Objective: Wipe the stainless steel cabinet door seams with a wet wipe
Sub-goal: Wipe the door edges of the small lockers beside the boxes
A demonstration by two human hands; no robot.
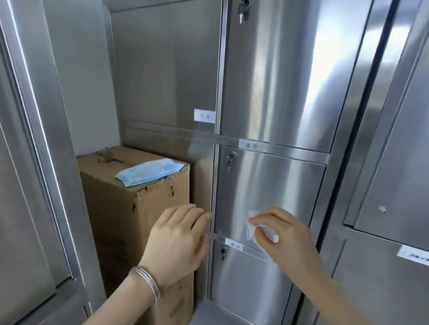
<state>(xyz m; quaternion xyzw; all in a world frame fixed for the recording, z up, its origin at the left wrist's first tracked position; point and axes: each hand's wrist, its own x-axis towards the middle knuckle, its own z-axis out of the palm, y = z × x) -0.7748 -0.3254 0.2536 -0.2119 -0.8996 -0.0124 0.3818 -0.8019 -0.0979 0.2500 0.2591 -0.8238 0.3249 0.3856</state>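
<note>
Cardboard box point(131, 207) with a blue pack point(150, 172) on top crowds the cabinet's left side. Our left hand point(178, 242) rests straight-fingered on the vertical seam point(214, 188). Our right hand point(287, 236) pinches the wet wipe point(262, 231) at the middle door point(270, 188) face, so we'd guess most seams are unwiped.

Prob. linen storeroom: labelled s/s lockers point(270, 190) w/ keys point(243, 9), cardboard box point(131, 207).

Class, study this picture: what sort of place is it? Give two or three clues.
Probably a storeroom or utility room in a workplace. The clues are stainless steel cabinets with key locks, paper labels by the doors, and a cardboard box bearing a blue packet.
</note>
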